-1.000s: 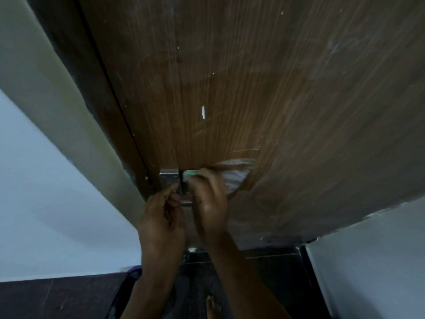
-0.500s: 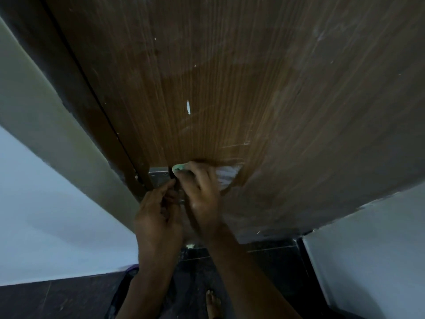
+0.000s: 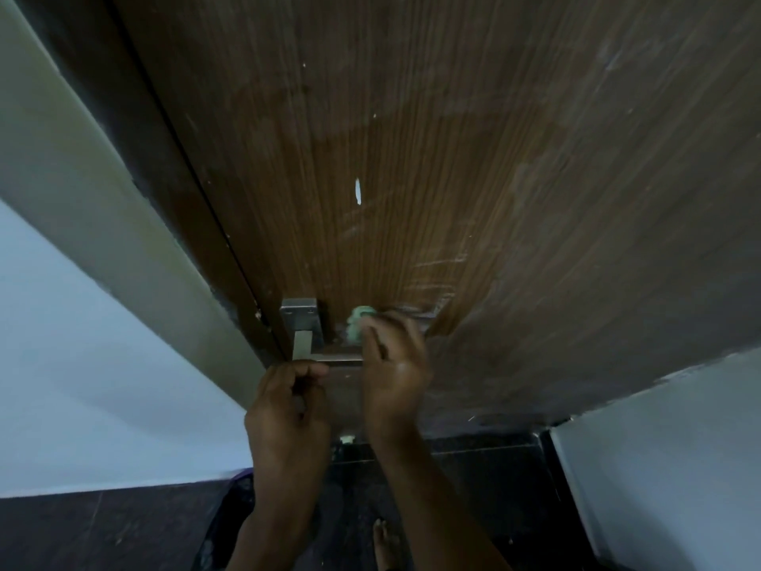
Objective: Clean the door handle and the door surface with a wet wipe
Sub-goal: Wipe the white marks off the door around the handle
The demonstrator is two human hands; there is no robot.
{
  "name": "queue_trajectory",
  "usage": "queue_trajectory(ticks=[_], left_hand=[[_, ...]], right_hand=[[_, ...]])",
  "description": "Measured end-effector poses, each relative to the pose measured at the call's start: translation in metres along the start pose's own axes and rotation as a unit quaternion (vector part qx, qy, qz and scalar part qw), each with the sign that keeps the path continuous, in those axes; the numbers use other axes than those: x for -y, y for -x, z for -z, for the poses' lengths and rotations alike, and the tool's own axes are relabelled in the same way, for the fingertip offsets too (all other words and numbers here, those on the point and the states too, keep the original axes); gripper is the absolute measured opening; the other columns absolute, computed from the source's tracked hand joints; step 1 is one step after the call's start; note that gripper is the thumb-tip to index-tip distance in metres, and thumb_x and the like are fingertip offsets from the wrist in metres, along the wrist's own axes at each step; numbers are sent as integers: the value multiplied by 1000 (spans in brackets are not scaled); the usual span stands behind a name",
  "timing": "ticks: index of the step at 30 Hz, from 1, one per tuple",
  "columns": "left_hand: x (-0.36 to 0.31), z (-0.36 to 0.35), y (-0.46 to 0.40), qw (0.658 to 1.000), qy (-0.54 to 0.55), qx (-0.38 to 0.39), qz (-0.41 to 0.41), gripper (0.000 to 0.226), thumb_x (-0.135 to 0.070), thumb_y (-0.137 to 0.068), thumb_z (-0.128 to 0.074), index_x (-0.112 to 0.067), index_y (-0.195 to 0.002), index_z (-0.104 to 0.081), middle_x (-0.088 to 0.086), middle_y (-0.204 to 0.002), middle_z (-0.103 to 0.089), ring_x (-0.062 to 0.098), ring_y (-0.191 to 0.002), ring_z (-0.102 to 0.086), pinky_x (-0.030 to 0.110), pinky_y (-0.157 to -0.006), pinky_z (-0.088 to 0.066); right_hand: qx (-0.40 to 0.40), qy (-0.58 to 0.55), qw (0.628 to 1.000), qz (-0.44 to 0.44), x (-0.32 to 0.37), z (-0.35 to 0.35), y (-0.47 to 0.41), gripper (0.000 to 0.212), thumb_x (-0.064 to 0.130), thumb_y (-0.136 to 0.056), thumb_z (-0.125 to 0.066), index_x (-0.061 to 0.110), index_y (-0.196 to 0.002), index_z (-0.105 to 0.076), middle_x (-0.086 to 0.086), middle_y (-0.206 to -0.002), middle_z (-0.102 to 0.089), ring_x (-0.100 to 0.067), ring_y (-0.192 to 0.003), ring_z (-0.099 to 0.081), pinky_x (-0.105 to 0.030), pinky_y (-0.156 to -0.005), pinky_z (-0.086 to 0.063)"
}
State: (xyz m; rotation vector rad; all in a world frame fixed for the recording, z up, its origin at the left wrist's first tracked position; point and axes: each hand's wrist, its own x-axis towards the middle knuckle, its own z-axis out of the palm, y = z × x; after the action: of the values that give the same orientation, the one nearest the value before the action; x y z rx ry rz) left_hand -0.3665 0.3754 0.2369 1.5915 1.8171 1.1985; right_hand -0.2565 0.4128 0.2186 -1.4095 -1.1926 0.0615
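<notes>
A brown wooden door (image 3: 432, 179) fills most of the view, with scratches and a white chip. Its metal lever handle (image 3: 304, 337) sits low at the door's left edge on a square plate. My right hand (image 3: 393, 366) pinches a bunched pale green wet wipe (image 3: 357, 323) against the door behind the lever's bar, and hides the bar's right part. My left hand (image 3: 288, 410) is below the handle's corner, with its fingers curled round a small object that I cannot make out.
The dark door frame (image 3: 164, 158) and a pale wall (image 3: 74, 323) run down the left. A white wall (image 3: 659, 447) stands at the lower right. Dark floor tiles (image 3: 82, 529) lie below, with a bare foot (image 3: 383, 541) near the bottom middle.
The handle's plate and neck are now uncovered. My left hand has dropped from the plate to below the handle. My right hand with the wipe has shifted right along the lever.
</notes>
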Motion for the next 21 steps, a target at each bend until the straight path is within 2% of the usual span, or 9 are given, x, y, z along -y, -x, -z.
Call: queue_trajectory(ticks=[2,4,7,9,11,13,16,18,21], left_hand=[[1,1,-1,1000,3,0,3,47,1,-85,-64,-45,-84,-59,-18,-94,-66,-8,-89,-58,1,-70,-40],[2,2,0,1000,10,-4,7,46,-2,-87,-64,-47,-84,-58,-17,-95,-67,-6,-90,-60,3,-72,-39],[5,-1,2,1000,13,-3,16,44,-1,-87,-63,-45,-85,-60,-17,-94,-67,-5,-89,-60,12,-72,-45],[8,-4,4,1000,5,7,17,41,2,-85,-63,-39,-87,-63,-18,-93,-67,-4,-87,-60,10,-72,-44],[10,-5,7,1000,0,13,20,39,2,-84,-63,-36,-89,-65,-21,-93,-66,-5,-89,-60,3,-72,-41],[12,-3,8,1000,6,9,23,37,-1,-85,-63,-38,-89,-65,-26,-93,-65,-9,-90,-60,1,-72,-41],[17,0,9,999,10,2,40,36,-8,-87,-63,-44,-86,-63,-31,-92,-64,-9,-90,-60,7,-69,-41],[21,1,9,999,1,3,47,40,-7,-89,-64,-47,-84,-61,-29,-91,-64,-9,-91,-59,8,-69,-40],[26,1,12,998,-9,15,62,46,-2,-89,-64,-48,-83,-59,-30,-94,-62,-13,-91,-58,5,-71,-39]], right_hand=[[-109,-49,988,-103,-17,16,-10,16,-1,-86,-76,1,-102,-74,-6,-107,-66,-16,-97,-69,-35,-76,-63],[-167,-60,974,-140,-26,23,-16,14,-2,-83,-78,-1,-96,-72,-2,-99,-64,-18,-90,-68,-39,-74,-62],[-58,13,998,-28,-12,6,-6,11,-2,-84,-78,-1,-95,-75,-8,-100,-70,-19,-92,-70,-35,-77,-62],[30,48,997,49,-1,-10,3,10,0,-84,-79,1,-94,-78,-13,-98,-74,-22,-91,-73,-34,-76,-63],[30,31,998,41,0,-16,6,10,0,-84,-79,3,-93,-79,-11,-96,-75,-19,-90,-73,-32,-75,-63],[-17,-40,997,-66,-4,-6,7,13,-1,-86,-77,7,-96,-76,-7,-99,-74,-15,-93,-73,-34,-78,-63],[-132,-127,941,-286,-31,21,-2,21,0,-83,-79,20,-87,-73,-5,-89,-74,-11,-84,-74,-38,-77,-64],[-172,-125,926,-313,-45,30,-10,20,0,-80,-81,17,-84,-72,-7,-85,-73,-8,-79,-72,-35,-77,-64],[-152,-145,934,-290,-40,15,-4,25,1,-81,-80,23,-84,-70,-10,-91,-71,-13,-84,-71,-26,-74,-62]])
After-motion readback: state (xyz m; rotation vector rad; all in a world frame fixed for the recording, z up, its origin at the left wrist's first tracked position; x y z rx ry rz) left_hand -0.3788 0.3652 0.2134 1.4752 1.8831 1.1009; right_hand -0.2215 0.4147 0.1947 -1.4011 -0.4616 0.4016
